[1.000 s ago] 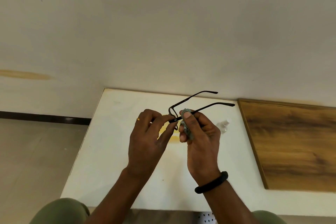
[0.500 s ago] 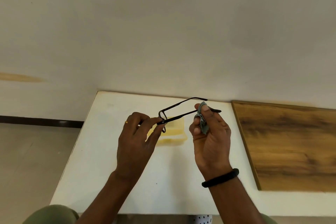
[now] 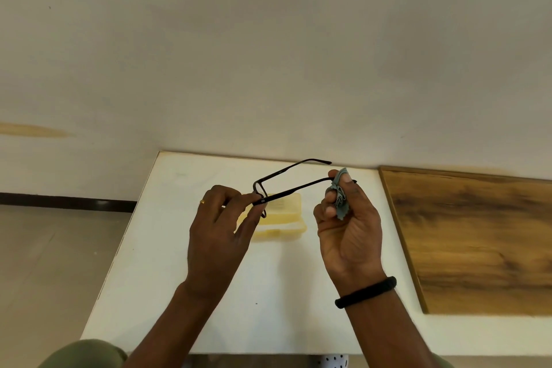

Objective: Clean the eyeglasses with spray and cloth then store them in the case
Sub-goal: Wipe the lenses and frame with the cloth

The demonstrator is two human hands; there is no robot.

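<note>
Black-framed eyeglasses [image 3: 294, 187] hang in the air above the white table [image 3: 167, 263], arms unfolded and pointing away from me. My left hand [image 3: 219, 228] pinches the frame at its near hinge corner. My right hand [image 3: 348, 222] holds a crumpled grey cloth [image 3: 339, 193] pinched around the far end of the near arm. A translucent yellow case [image 3: 282, 216] lies on the table under the glasses, partly hidden by my left hand. The spray bottle is out of sight.
A wooden board [image 3: 475, 242] lies on the right part of the table. A pale wall rises directly behind the table's far edge. The floor drops off past the table's left edge. A black band circles my right wrist.
My right hand has slid the cloth along the near arm from the hinge out to its tip. Both hands have spread apart, uncovering the yellow case. The spray bottle is no longer visible.
</note>
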